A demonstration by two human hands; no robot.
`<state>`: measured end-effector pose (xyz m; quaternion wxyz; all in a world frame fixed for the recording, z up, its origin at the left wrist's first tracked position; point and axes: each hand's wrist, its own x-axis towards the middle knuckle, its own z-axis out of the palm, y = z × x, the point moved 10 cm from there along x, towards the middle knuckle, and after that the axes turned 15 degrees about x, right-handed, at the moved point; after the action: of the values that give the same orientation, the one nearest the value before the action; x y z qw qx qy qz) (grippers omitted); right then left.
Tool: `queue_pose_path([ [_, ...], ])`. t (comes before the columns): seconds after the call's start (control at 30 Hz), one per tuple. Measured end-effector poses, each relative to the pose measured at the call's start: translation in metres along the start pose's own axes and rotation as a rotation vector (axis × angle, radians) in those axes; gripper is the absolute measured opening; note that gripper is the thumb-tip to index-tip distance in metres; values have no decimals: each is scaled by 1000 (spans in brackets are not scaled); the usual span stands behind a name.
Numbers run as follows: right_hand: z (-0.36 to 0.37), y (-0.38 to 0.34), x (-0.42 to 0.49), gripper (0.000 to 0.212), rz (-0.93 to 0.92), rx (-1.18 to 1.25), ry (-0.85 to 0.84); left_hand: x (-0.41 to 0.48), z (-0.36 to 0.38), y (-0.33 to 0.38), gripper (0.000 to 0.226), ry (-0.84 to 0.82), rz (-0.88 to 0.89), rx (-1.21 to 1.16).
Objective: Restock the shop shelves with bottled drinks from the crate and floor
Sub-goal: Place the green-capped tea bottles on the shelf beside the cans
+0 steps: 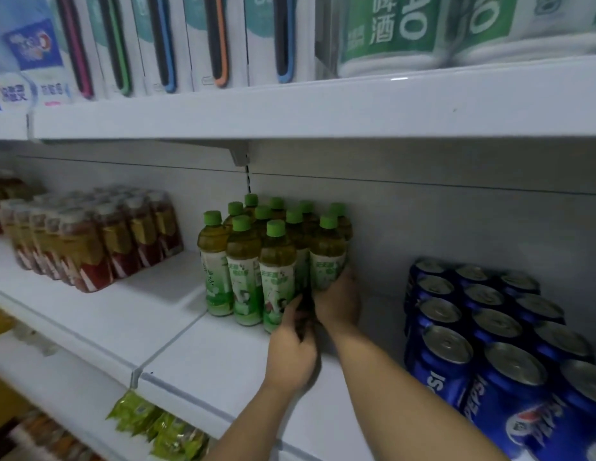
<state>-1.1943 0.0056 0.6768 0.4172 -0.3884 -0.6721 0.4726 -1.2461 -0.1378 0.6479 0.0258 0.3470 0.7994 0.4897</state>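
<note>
A shrink-wrapped pack of blue Pepsi cans (pixel 489 361) sits closest, at the near right of the white shelf (pixel 203 371), and two bare forearms reach past it toward the far wall. The task's goods, a cluster of green-capped tea bottles (pixel 246 261), stand upright in tight rows at the middle of that shelf, touching one another.

As I judge it, the danger is toppling. The bottles are tall and slim, so a shove or tug low on one could tip it into its neighbours and send the front row over toward the bare shelf on the left, or off the near edge.

The right hand (pixel 338 302) is wrapped round the lower part of the end bottle (pixel 326 257) at the cluster's front right corner, with its fingers curled behind it. The left hand (pixel 291 356) lies just beside and nearer, back upward, its fingers stretched into the dark gap at the bottles' bases. I cannot tell whether it pinches anything there.
</note>
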Motion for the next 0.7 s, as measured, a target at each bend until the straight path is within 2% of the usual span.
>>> queue_pose_path([
  [0.1, 1, 2, -1, 67, 78, 83, 12, 6, -4, -1, 53, 11, 5, -9],
  [0.23, -9, 8, -24, 83, 199, 182, 31, 2, -9, -5, 43, 1, -87, -94],
  [0.33, -23, 1, -50, 67, 127, 263, 59, -10, -27, -5, 35, 21, -99, -124],
  [0.4, -25, -8, -75, 46, 87, 365, 17, -20, -46, 1, 33, 37, -81, -152],
  [0.47, -21, -22, -104, 35, 46, 448, -43, -31, -71, 6, 30, 65, -51, -164],
  [0.6, 6, -48, -168, 29, -73, 500, -217, -60, -118, -3, 26, 110, -5, -164],
  [0.7, 32, -40, -207, 26, -75, 493, -300, -85, -140, -41, 26, 123, -54, -157],
])
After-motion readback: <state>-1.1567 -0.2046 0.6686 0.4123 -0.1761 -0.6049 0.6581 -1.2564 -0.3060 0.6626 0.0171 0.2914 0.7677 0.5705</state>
